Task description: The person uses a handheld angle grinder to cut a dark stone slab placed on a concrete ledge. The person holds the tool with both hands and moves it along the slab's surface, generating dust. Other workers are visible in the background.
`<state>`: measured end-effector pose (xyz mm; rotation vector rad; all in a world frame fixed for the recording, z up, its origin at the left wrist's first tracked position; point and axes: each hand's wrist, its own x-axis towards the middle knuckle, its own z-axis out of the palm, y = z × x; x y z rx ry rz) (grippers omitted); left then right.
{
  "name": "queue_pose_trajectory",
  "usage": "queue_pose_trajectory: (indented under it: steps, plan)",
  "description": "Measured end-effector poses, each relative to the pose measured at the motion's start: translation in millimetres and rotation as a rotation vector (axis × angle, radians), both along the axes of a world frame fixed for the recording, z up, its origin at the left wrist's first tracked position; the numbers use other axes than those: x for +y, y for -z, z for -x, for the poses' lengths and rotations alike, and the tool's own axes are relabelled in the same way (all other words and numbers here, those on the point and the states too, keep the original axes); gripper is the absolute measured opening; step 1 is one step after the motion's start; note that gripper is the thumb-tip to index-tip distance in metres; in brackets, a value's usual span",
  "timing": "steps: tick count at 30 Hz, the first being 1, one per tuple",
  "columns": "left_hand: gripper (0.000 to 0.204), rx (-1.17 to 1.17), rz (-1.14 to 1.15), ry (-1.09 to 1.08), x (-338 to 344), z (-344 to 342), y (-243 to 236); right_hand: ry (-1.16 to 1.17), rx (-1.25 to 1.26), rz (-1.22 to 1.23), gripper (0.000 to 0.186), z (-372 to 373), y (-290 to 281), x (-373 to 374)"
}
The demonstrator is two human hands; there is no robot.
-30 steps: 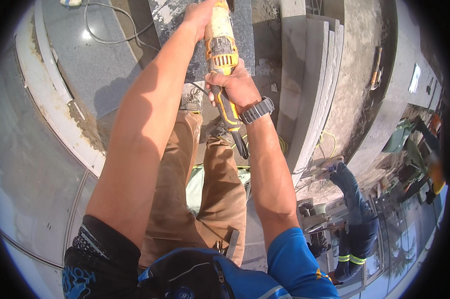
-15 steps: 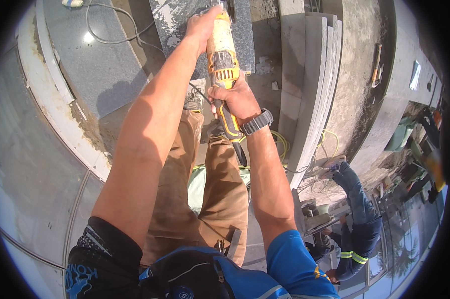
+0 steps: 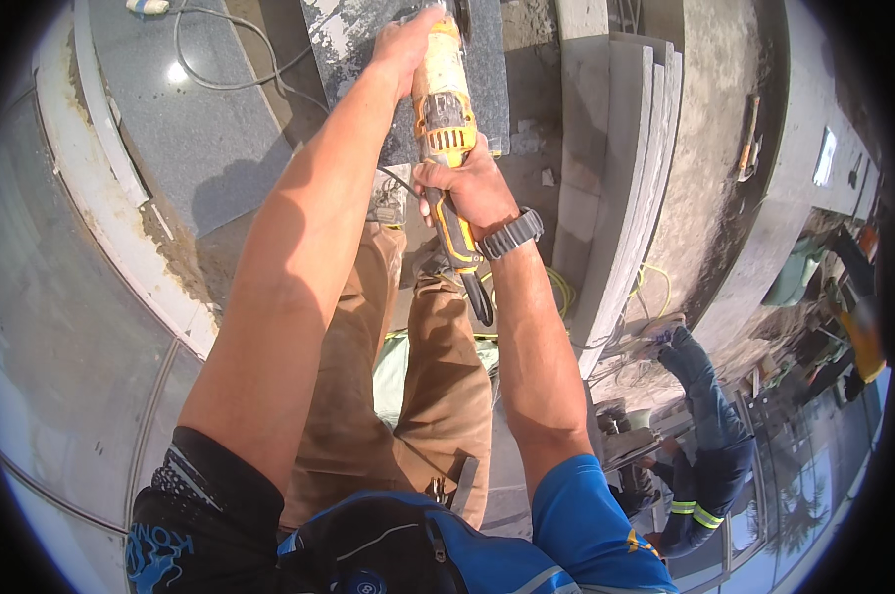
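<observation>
With both hands I hold a yellow, dust-coated power grinder over a dark speckled stone slab at the top middle. My left hand is closed around its front end, near the slab's far part; the disc end is mostly hidden at the upper edge. My right hand wraps the black and yellow rear handle, with a watch on that wrist. A dark cord leaves the handle's end. My legs and shoes are below the tool.
A grey slab with a looped cable lies left. Stacked pale slabs stand right of me, beside a wooden-handled tool and yellow hose. A co-worker in reflective stripes is at lower right.
Since a second ago the grinder and both my hands have shifted slightly toward me and to the right; in the last half second the handle end moved a little back up. Both grips stay closed.
</observation>
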<state>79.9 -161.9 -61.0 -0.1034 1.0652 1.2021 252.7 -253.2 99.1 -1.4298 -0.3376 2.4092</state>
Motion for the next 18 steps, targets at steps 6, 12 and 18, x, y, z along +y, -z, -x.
queue_pose_trajectory:
  steps: [6,12,18]
  plan:
    - [0.032,0.205,-0.037,0.141,19,5,5,-0.008,-0.011,0.007,0.058,6,6,17]
    - [0.034,0.303,0.039,0.195,34,6,-13,-0.022,-0.004,0.001,0.046,9,2,30]
    - [0.037,0.337,0.138,0.236,19,-1,-34,-0.025,-0.008,0.009,0.049,4,-2,17]
